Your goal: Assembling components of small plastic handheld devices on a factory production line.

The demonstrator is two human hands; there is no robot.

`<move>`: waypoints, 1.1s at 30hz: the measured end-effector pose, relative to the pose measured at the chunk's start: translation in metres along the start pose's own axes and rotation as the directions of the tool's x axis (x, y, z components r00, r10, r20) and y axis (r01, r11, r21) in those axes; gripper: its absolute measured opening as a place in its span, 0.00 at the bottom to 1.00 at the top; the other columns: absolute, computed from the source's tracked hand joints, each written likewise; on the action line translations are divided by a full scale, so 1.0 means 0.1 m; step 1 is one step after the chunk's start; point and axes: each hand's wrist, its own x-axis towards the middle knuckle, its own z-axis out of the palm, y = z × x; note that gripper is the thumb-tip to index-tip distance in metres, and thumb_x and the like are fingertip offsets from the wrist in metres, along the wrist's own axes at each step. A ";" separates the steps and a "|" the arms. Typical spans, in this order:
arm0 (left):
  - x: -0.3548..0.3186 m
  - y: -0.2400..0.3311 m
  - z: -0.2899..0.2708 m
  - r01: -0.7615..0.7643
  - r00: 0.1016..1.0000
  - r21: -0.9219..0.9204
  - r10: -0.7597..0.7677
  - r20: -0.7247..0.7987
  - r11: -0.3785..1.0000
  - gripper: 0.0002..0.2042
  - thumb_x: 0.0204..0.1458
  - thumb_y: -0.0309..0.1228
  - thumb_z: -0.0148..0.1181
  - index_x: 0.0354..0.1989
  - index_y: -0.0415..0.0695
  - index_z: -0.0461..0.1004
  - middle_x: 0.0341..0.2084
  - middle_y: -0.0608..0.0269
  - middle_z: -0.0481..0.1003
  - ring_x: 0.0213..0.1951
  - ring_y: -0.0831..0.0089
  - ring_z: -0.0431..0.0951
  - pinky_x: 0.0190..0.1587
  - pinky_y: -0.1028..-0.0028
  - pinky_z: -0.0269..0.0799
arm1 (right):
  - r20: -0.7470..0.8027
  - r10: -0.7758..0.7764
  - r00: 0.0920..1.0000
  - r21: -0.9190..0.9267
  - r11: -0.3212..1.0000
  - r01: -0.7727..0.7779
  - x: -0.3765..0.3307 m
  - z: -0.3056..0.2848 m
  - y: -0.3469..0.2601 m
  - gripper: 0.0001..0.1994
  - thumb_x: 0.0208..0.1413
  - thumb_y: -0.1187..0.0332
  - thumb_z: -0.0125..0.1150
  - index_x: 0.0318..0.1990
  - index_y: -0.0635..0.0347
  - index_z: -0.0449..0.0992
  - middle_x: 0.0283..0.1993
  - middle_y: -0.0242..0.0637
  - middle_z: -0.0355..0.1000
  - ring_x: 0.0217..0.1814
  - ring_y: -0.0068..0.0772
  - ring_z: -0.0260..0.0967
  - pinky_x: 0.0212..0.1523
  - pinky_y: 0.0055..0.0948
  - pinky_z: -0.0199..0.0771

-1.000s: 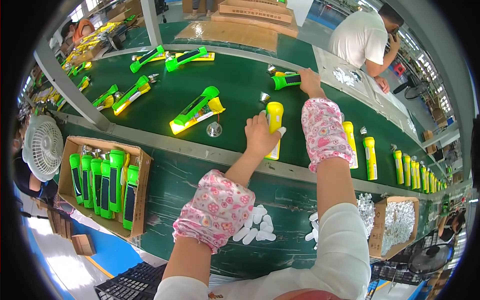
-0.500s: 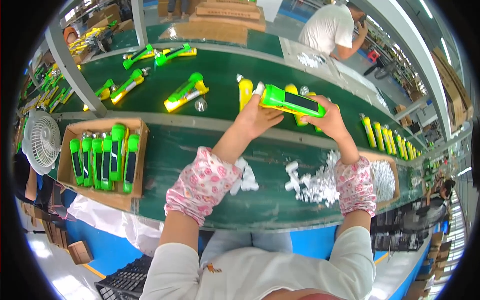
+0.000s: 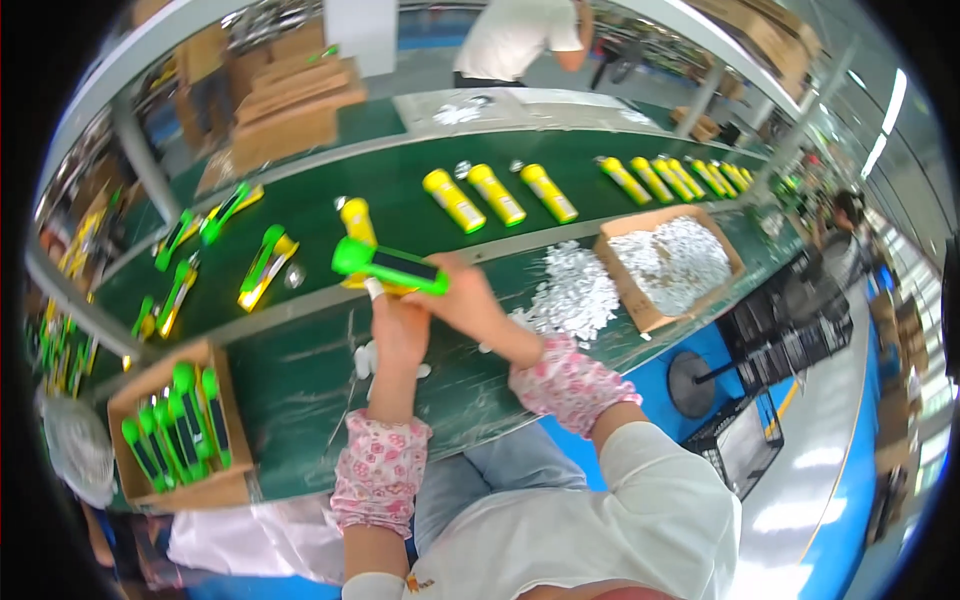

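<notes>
A green-and-yellow flashlight with a dark panel (image 3: 390, 264) is held above the near side of the belt, lying roughly crosswise. My right hand (image 3: 466, 298) is closed round its right end. From below, my left hand (image 3: 400, 328) holds its underside, with a white covering on one fingertip; its other fingers are partly hidden. Just behind the held piece lies a yellow flashlight (image 3: 356, 220). Below my left hand, a few white pieces (image 3: 366, 358) rest on the green worktop (image 3: 300, 400).
A carton (image 3: 238, 430) of upright green flashlights stands at left, beside a white fan (image 3: 75, 450). Yellow flashlights (image 3: 497, 195) line the belt. A pile of small white pieces (image 3: 572, 295) lies by another carton (image 3: 650, 318). A person in white (image 3: 515, 40) is beyond the belt.
The view has swung to the right. Both hands have come closer together under the flashlight, and my left hand has moved from its left end to its underside.
</notes>
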 end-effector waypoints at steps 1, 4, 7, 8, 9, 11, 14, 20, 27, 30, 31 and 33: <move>0.06 -0.01 0.04 0.014 0.980 0.103 0.007 -0.200 0.995 0.21 0.65 0.47 0.37 0.56 0.44 0.62 0.47 0.64 0.70 0.49 0.70 0.71 0.51 0.69 0.69 | -0.043 -0.060 0.997 -0.026 0.998 0.059 -0.04 0.05 0.01 0.33 0.36 0.60 0.76 0.51 0.65 0.68 0.47 0.52 0.70 0.48 0.53 0.71 0.47 0.39 0.72; 0.17 0.17 -0.21 0.067 0.990 0.154 -0.047 -0.130 0.986 0.18 0.64 0.41 0.41 0.56 0.44 0.62 0.47 0.58 0.71 0.48 0.60 0.74 0.53 0.55 0.69 | 0.016 -0.031 0.999 0.287 0.958 0.025 -0.12 -0.05 -0.05 0.37 0.43 0.64 0.72 0.59 0.62 0.58 0.45 0.45 0.68 0.41 0.40 0.72 0.37 0.33 0.73; 0.15 0.36 -0.30 -0.020 0.980 0.037 0.027 -0.196 0.999 0.18 0.62 0.41 0.44 0.57 0.47 0.63 0.48 0.57 0.71 0.48 0.59 0.74 0.56 0.49 0.67 | 0.199 -0.077 0.977 0.100 0.993 0.058 -0.24 -0.15 0.15 0.24 0.46 0.65 0.68 0.49 0.59 0.65 0.38 0.39 0.66 0.36 0.32 0.70 0.29 0.29 0.70; 0.15 0.44 -0.31 0.000 0.967 -0.006 -0.002 -0.255 1.000 0.18 0.62 0.42 0.45 0.56 0.47 0.66 0.47 0.59 0.73 0.47 0.59 0.75 0.55 0.50 0.68 | 0.418 -0.083 0.905 0.049 0.996 0.069 -0.30 -0.14 0.15 0.21 0.46 0.65 0.68 0.46 0.59 0.67 0.37 0.39 0.65 0.36 0.35 0.70 0.31 0.31 0.71; 0.15 0.49 -0.34 -0.015 0.980 -0.059 0.003 -0.199 0.998 0.19 0.61 0.43 0.47 0.55 0.47 0.66 0.46 0.60 0.73 0.46 0.58 0.76 0.55 0.51 0.69 | 0.476 -0.238 0.847 0.077 0.970 0.229 -0.36 -0.05 0.13 0.19 0.45 0.64 0.67 0.43 0.58 0.70 0.37 0.40 0.65 0.41 0.42 0.68 0.38 0.36 0.71; 0.15 0.61 -0.36 -0.044 0.985 -0.049 0.035 -0.167 0.998 0.18 0.60 0.43 0.48 0.53 0.47 0.68 0.46 0.58 0.73 0.48 0.55 0.75 0.53 0.53 0.72 | 0.565 -0.245 0.788 0.026 0.960 0.279 -0.48 0.15 0.09 0.23 0.40 0.60 0.70 0.44 0.57 0.71 0.40 0.42 0.65 0.47 0.46 0.64 0.45 0.39 0.69; 0.22 0.65 -0.49 0.009 0.996 -0.077 -0.016 -0.091 0.997 0.22 0.59 0.40 0.51 0.60 0.46 0.63 0.56 0.44 0.66 0.54 0.49 0.70 0.55 0.49 0.69 | 0.518 -0.255 0.816 0.022 0.958 0.286 -0.41 0.27 0.04 0.26 0.33 0.64 0.74 0.43 0.60 0.71 0.41 0.45 0.66 0.48 0.50 0.65 0.45 0.42 0.70; 0.22 0.62 -0.18 -0.070 0.997 -0.112 0.064 -0.053 0.991 0.19 0.57 0.31 0.54 0.57 0.43 0.63 0.52 0.50 0.70 0.56 0.53 0.69 0.59 0.49 0.64 | 0.540 0.091 0.837 0.120 0.976 -0.183 -0.32 0.24 0.14 0.26 0.38 0.71 0.71 0.48 0.60 0.67 0.31 0.40 0.69 0.33 0.39 0.70 0.34 0.33 0.70; 0.14 0.56 -0.13 -0.096 0.991 -0.007 0.095 -0.097 0.995 0.19 0.58 0.33 0.53 0.56 0.43 0.62 0.49 0.52 0.70 0.53 0.55 0.72 0.57 0.50 0.67 | 0.521 0.220 0.825 0.279 0.869 -0.408 -0.35 0.20 0.32 0.15 0.50 0.71 0.65 0.45 0.66 0.71 0.30 0.39 0.77 0.26 0.25 0.73 0.26 0.22 0.70; 0.13 0.56 -0.09 -0.079 0.993 -0.015 0.078 -0.091 0.997 0.20 0.59 0.38 0.52 0.57 0.44 0.62 0.48 0.55 0.70 0.50 0.56 0.74 0.55 0.51 0.70 | 0.486 0.237 0.841 0.324 0.845 -0.425 -0.25 0.09 0.22 0.12 0.56 0.69 0.60 0.43 0.66 0.70 0.28 0.38 0.76 0.23 0.23 0.71 0.23 0.22 0.68; 0.13 0.57 -0.07 -0.055 0.994 -0.048 0.050 -0.099 0.997 0.20 0.60 0.41 0.50 0.57 0.44 0.61 0.49 0.55 0.70 0.49 0.56 0.74 0.54 0.51 0.70 | 0.546 0.257 0.797 0.219 0.875 -0.432 -0.20 0.00 0.18 0.11 0.57 0.68 0.58 0.41 0.66 0.69 0.28 0.38 0.76 0.21 0.23 0.70 0.22 0.23 0.67; 0.12 0.58 0.01 -0.026 0.999 -0.070 0.024 -0.027 0.997 0.25 0.62 0.52 0.38 0.59 0.46 0.61 0.51 0.56 0.69 0.49 0.56 0.73 0.54 0.49 0.68 | 0.568 0.218 0.794 0.125 0.930 -0.345 -0.18 -0.08 0.21 0.09 0.60 0.67 0.55 0.38 0.64 0.67 0.27 0.39 0.75 0.18 0.22 0.64 0.19 0.24 0.64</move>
